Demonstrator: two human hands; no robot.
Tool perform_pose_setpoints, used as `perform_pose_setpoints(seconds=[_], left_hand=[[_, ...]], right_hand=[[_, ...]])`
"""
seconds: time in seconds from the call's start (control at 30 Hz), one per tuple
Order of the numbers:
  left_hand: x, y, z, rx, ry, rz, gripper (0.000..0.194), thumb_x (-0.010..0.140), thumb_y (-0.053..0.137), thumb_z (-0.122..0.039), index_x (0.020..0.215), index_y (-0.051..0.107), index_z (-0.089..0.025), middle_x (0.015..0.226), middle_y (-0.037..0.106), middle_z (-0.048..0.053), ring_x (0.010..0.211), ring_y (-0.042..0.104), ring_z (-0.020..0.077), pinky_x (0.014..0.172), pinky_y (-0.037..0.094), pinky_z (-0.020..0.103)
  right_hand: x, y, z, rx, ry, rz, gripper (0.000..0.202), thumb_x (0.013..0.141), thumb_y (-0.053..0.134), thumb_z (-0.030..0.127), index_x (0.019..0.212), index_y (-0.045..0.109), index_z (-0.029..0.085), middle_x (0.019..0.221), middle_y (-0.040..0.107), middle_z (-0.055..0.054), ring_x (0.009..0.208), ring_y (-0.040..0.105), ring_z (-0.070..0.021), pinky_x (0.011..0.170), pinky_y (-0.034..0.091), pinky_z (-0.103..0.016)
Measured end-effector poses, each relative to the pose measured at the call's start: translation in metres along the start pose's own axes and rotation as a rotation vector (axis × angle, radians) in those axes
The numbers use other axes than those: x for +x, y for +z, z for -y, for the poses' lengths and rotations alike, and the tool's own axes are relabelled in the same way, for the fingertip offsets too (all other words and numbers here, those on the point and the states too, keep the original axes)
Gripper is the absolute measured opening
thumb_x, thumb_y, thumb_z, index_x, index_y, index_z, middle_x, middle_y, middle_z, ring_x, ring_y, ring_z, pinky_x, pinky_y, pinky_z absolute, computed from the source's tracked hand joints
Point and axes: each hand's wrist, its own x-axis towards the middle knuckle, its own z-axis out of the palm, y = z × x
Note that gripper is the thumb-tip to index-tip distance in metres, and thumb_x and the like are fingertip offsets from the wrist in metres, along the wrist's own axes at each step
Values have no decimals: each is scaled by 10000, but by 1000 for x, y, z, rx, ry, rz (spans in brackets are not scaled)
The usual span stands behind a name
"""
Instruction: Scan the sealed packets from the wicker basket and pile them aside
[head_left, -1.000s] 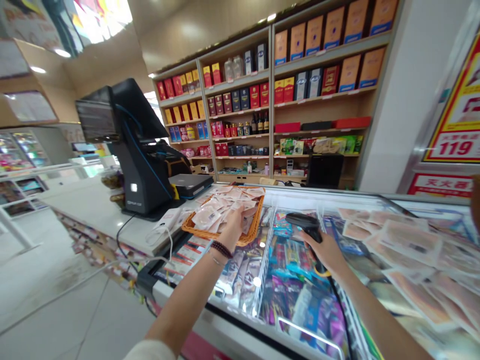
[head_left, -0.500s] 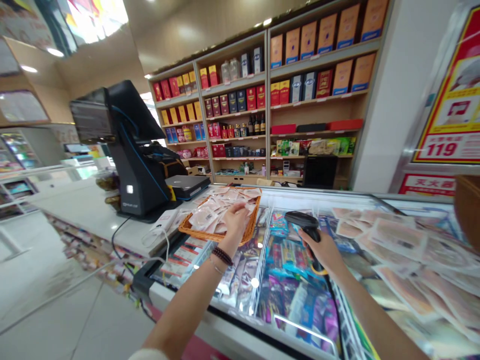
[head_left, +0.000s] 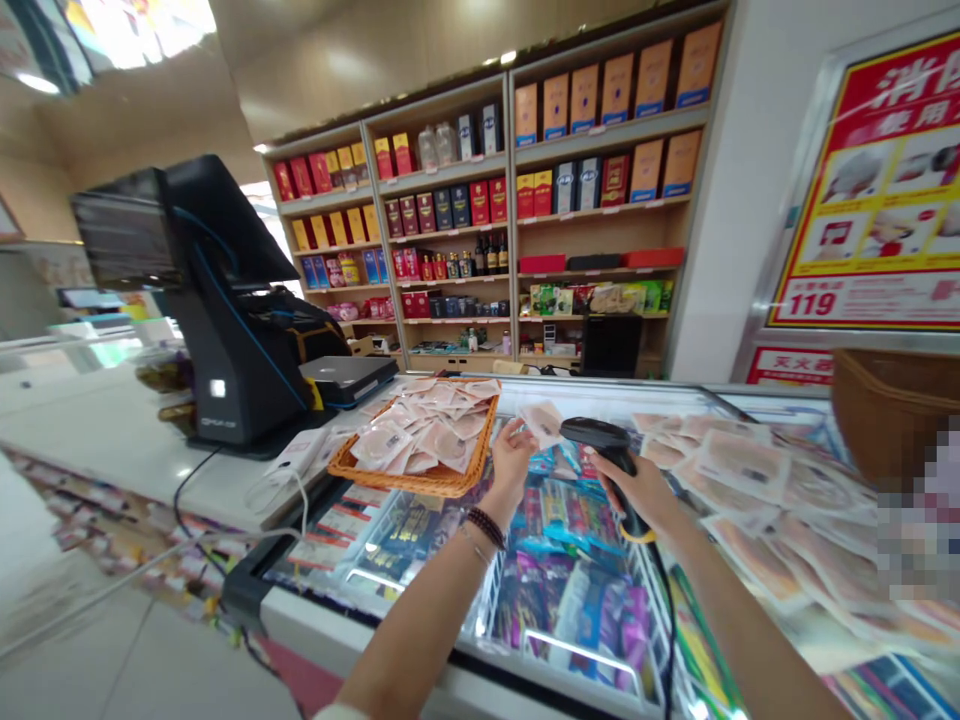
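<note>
My left hand point(head_left: 514, 458) pinches a small clear packet point(head_left: 543, 424) by its edge, above the glass top of a freezer. My right hand point(head_left: 637, 488) is wrapped round the handle of a black barcode scanner point(head_left: 596, 434), whose head points left toward the packet. From the scanner's base a black cable runs down toward me. To the left of my hands, an orange wicker basket point(head_left: 409, 481) holds a heap of similar packets point(head_left: 420, 425). Larger flat packets point(head_left: 780, 490) lie spread on the glass to the right of the scanner.
A dark till with screens point(head_left: 225, 330) stands on the white counter at left, beside a flat black device point(head_left: 349, 378). Packaged goods show through the freezer glass point(head_left: 555, 600). A brown basket point(head_left: 885, 410) sits at far right. Boxed shelves point(head_left: 450, 230) line the back wall.
My left hand has moved right, from the basket to in front of the scanner, with a packet in its fingers. The view has turned slightly right. My right hand still holds the scanner.
</note>
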Motion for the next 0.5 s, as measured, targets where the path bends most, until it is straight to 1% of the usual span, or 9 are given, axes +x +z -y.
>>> perform_pose_setpoints(seconds=[0.1, 0.17, 0.23, 0.37, 0.5], left_hand=[[4, -2, 20, 43, -20, 69, 478, 556, 747, -30, 1026, 745, -120, 806, 745, 60, 714, 675, 152, 688, 500, 265], [7, -8, 26, 84, 5, 129, 415, 557, 726, -24, 958, 776, -121, 811, 760, 70, 731, 681, 159, 707, 502, 265], [11, -13, 28, 98, 40, 187, 370, 580, 696, -30, 923, 794, -128, 846, 781, 83, 774, 700, 172, 750, 517, 272], [16, -18, 30, 133, 90, 261, 368, 614, 640, -23, 920, 816, -127, 889, 803, 92, 840, 725, 191, 818, 537, 282], [21, -20, 37, 161, 99, 248, 411, 611, 640, 5, 954, 823, -129, 898, 809, 82, 834, 724, 188, 800, 547, 272]], right_hand=[[-2, -15, 2, -31, 15, 27, 460, 739, 734, 645, 622, 523, 253, 421, 515, 46, 333, 430, -113, 384, 345, -265], [-4, -22, 1, -81, 12, 43, 442, 777, 718, 616, 622, 518, 254, 405, 500, 51, 330, 426, -113, 392, 337, -261], [-4, -26, 0, -166, 5, 67, 446, 822, 685, 599, 601, 507, 255, 385, 488, 47, 326, 434, -116, 407, 338, -261], [-4, -25, -2, -317, 22, 121, 462, 889, 639, 548, 568, 496, 248, 396, 523, 28, 330, 478, -118, 441, 350, -254], [-4, -20, 1, -385, 51, 128, 437, 927, 618, 452, 566, 476, 253, 367, 495, 36, 315, 464, -117, 444, 349, -247]])
